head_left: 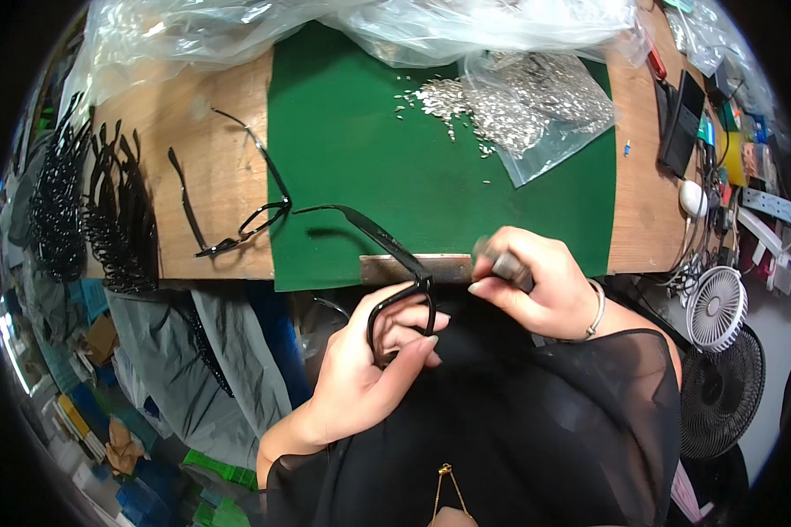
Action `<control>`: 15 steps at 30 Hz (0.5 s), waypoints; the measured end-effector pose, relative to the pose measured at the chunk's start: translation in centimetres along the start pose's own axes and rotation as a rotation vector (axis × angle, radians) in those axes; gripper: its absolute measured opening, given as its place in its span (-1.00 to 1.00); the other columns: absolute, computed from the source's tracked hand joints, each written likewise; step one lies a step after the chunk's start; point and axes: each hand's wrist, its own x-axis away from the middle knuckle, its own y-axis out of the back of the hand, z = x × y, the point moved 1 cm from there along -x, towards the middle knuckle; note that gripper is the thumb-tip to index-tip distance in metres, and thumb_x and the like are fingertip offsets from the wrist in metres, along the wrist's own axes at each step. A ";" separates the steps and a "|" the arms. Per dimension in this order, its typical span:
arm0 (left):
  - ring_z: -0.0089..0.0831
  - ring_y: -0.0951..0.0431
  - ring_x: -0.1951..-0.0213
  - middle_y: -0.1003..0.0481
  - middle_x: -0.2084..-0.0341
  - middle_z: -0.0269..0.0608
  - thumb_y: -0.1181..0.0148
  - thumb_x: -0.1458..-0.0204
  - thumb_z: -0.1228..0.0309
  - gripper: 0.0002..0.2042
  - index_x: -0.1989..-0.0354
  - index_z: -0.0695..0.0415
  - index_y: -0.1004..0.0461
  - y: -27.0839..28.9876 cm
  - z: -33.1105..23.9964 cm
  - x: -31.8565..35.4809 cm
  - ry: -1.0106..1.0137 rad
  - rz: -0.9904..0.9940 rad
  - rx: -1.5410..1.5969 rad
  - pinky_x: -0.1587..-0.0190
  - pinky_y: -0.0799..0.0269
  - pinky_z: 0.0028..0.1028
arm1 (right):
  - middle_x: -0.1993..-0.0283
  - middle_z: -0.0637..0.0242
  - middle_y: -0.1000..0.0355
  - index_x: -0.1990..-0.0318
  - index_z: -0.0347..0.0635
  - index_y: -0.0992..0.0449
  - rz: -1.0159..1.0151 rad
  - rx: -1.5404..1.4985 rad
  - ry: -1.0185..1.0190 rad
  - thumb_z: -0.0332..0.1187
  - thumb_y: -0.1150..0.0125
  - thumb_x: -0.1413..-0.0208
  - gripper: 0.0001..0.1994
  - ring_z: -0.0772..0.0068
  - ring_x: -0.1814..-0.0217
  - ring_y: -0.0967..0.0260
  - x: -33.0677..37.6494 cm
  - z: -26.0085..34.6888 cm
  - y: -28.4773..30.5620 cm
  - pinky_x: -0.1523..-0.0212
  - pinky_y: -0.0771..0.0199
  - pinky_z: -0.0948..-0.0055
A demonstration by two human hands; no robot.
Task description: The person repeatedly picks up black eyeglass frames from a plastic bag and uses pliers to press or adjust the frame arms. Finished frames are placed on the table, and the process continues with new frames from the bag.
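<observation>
My left hand (356, 373) is closed around the rim of a black eyeglass frame (385, 239), at the near edge of the green mat (360, 123). One temple of the frame stretches away over the mat. To the right, my right hand (549, 285) grips a short, greyish metal tool (507, 265), its end smeared by motion, so its exact kind does not show. The tool is apart from the frame. Between the hands, a wood-coloured block (395, 267) sits at the mat's edge. Another black eyeglass frame (268, 213) lies with its temples spread on the table's left side.
Small silvery pieces (444, 98) spill from a clear plastic bag (545, 105) on the mat. Stacked black frames (114, 220) stand at far left. Plastic sheeting (395, 31) covers the back. At right are a phone (682, 123), cables, a white fan (717, 307) and a black fan (721, 395).
</observation>
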 end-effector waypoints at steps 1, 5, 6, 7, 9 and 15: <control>-0.60 -0.46 0.40 -0.42 0.24 -0.10 0.03 0.03 0.69 -0.61 -0.02 0.38 -0.12 0.0 -0.3 0.2 0.000 -0.009 -0.017 0.29 -0.41 -0.62 | 0.47 0.25 -0.34 0.34 -0.19 -0.33 0.066 0.078 0.082 -0.41 -0.23 0.17 -0.77 0.26 0.41 -0.32 -0.2 -0.3 -0.1 0.36 -0.32 0.43; -0.60 -0.48 0.40 -0.45 0.29 -0.12 -0.02 0.05 0.68 -0.66 0.05 0.40 -0.22 -0.2 -0.7 0.8 0.016 -0.030 -0.079 0.33 -0.41 -0.65 | 0.42 0.24 -0.32 0.37 -0.18 -0.30 0.253 0.162 0.157 -0.41 -0.19 0.18 -0.79 0.18 0.33 -0.30 -0.5 -0.1 -0.9 0.30 -0.30 0.34; -0.59 -0.48 0.41 -0.46 0.30 -0.12 -0.03 0.06 0.68 -0.66 0.05 0.40 -0.23 -0.2 -0.6 0.9 0.032 -0.033 -0.084 0.33 -0.41 -0.65 | 0.41 0.23 -0.32 0.37 -0.18 -0.30 0.263 0.182 0.180 -0.40 -0.19 0.18 -0.79 0.19 0.32 -0.29 -0.8 0.0 -0.8 0.29 -0.30 0.34; -0.60 -0.49 0.42 -0.46 0.31 -0.12 -0.03 0.06 0.68 -0.66 0.05 0.39 -0.24 -0.1 -0.4 1.0 0.008 -0.019 -0.148 0.34 -0.42 -0.63 | 0.42 0.23 -0.31 0.38 -0.18 -0.30 0.257 0.187 0.213 -0.40 -0.19 0.18 -0.79 0.19 0.32 -0.29 -0.9 0.0 -0.8 0.29 -0.30 0.33; -0.59 -0.49 0.42 -0.46 0.32 -0.14 -0.03 0.06 0.67 -0.66 0.06 0.37 -0.24 -0.4 -0.3 1.3 -0.004 -0.017 -0.214 0.35 -0.42 -0.63 | 0.43 0.23 -0.29 0.38 -0.18 -0.30 0.250 0.190 0.289 -0.38 -0.20 0.18 -0.78 0.19 0.32 -0.28 -1.2 -0.1 -0.8 0.29 -0.29 0.33; -0.26 -0.51 0.49 -0.42 0.43 -0.06 -0.11 0.21 0.72 -0.67 0.18 0.30 -0.34 -1.1 -0.5 0.9 -0.227 -0.016 -0.661 0.46 -0.41 -0.50 | 0.48 0.26 -0.27 0.44 -0.15 -0.29 0.265 0.257 0.455 -0.34 -0.25 0.28 -0.74 0.23 0.37 -0.28 -2.0 -0.7 -0.5 0.33 -0.29 0.34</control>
